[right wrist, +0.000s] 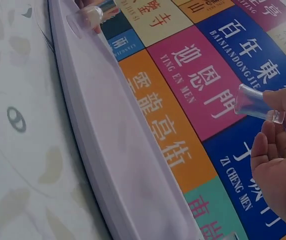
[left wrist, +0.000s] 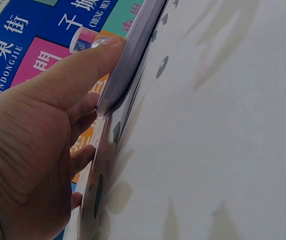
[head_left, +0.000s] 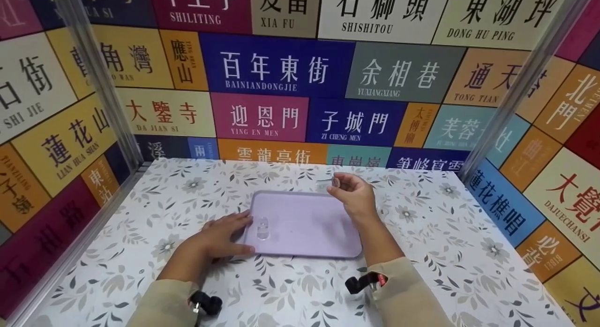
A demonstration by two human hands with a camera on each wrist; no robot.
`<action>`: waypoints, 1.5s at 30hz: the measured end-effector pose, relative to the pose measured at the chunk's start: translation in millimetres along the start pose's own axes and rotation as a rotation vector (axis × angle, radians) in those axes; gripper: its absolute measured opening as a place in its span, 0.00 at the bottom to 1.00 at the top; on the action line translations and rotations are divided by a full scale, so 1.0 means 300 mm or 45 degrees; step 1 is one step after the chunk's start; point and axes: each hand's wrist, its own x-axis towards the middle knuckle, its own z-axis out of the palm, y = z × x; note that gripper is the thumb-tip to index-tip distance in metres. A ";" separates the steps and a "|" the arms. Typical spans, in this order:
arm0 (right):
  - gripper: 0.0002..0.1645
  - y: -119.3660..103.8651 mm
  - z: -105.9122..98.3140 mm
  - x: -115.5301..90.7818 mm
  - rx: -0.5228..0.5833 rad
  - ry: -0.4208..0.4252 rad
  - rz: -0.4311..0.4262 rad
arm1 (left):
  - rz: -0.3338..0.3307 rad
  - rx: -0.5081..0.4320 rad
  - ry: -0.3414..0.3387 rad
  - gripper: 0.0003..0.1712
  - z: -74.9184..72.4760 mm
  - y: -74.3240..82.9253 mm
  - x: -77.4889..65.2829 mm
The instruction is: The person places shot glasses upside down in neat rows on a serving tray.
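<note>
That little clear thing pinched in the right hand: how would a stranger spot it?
Find the lilac tray on the flowered table. Above its far right corner, the right hand pinches a small clear cup. A similar one sits on the tray; this one is held up.

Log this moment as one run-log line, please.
left hand: rests open on lilac tray edge | right hand: pinches small clear tube above tray | second clear tube: on tray

I am steadying a smooth, matt lilac plastic tray (head_left: 304, 224) with my left hand (head_left: 224, 235), pinching a clear, glossy little tube (right wrist: 255, 104) in my right hand (head_left: 354, 196). The floral tablecloth (head_left: 436, 233) is looking faintly sheened, the metal posts (head_left: 515, 88) brushed.
</note>
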 end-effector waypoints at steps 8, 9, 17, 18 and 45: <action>0.27 0.014 0.132 -0.018 0.084 -0.115 -0.043 | -0.012 -0.019 0.014 0.59 -0.005 0.004 0.008; 0.26 0.019 0.148 -0.021 0.079 -0.125 -0.044 | -0.007 -0.020 0.017 0.59 -0.004 0.005 0.009; 0.22 0.079 0.266 -0.045 -0.111 -0.241 -0.032 | -0.053 -0.042 0.005 0.60 0.001 0.000 0.002; 0.21 0.083 0.278 -0.048 -0.128 -0.255 -0.032 | -0.062 -0.044 0.000 0.60 0.001 0.001 0.002; 0.25 0.147 0.376 -0.090 -0.395 -0.526 0.003 | -0.029 0.031 -0.004 0.56 -0.007 0.014 0.002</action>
